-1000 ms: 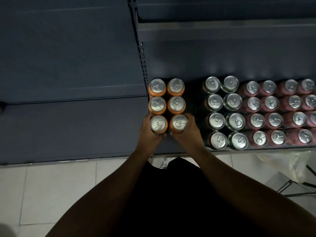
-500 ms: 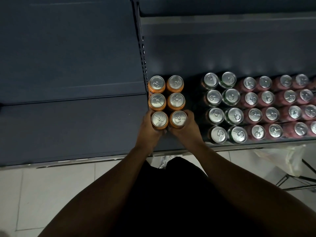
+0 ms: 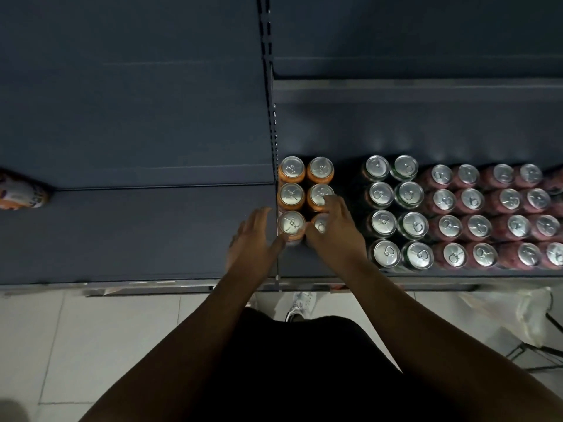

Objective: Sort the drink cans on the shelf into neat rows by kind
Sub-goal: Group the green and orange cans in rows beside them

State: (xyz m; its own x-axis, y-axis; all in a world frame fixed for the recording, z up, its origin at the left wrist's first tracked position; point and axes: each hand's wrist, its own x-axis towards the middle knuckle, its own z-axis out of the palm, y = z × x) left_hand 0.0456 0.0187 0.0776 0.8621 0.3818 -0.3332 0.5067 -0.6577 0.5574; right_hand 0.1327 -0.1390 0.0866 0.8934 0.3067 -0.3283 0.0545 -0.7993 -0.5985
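Nearest, both bare forearms reach over the pale tiled floor (image 3: 91,345) to the dark grey metal shelf (image 3: 152,239). The left hand (image 3: 254,243) is spread open, its thumb touching the front-left orange drink can; the right hand (image 3: 335,229) lies loosely open over the front-right one, gripping nothing. The orange silver-topped cans (image 3: 292,194) stand two across, three deep. Rightward stand green cans (image 3: 409,194), then pink cans (image 3: 487,226). No labels are legible.
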